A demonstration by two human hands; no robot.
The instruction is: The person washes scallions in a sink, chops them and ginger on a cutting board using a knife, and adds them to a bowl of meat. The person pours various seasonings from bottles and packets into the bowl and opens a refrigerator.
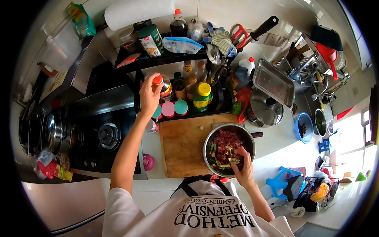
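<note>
My left hand [149, 96] is closed around the red cap of a dark sauce bottle [166, 90], which stands among other bottles in the black rack. My right hand [244, 170] reaches over the right side of a steel bowl [207, 147], fingers apart at the food, with nothing visibly gripped. Inside the bowl are red sliced meat [227, 143] and pale and green pieces. The bowl rests on the right part of a wooden cutting board [179, 138]. Beside my left hand are jars with pink and teal lids [181, 106].
On the left is a black gas stove [107, 136]. A purple onion [148, 162] lies left of the board. The black rack [221, 100] holds a yellow-capped jar [203, 96]. At the right are a lidded pot [265, 106], a metal tray [274, 82] and a blue basin [303, 127].
</note>
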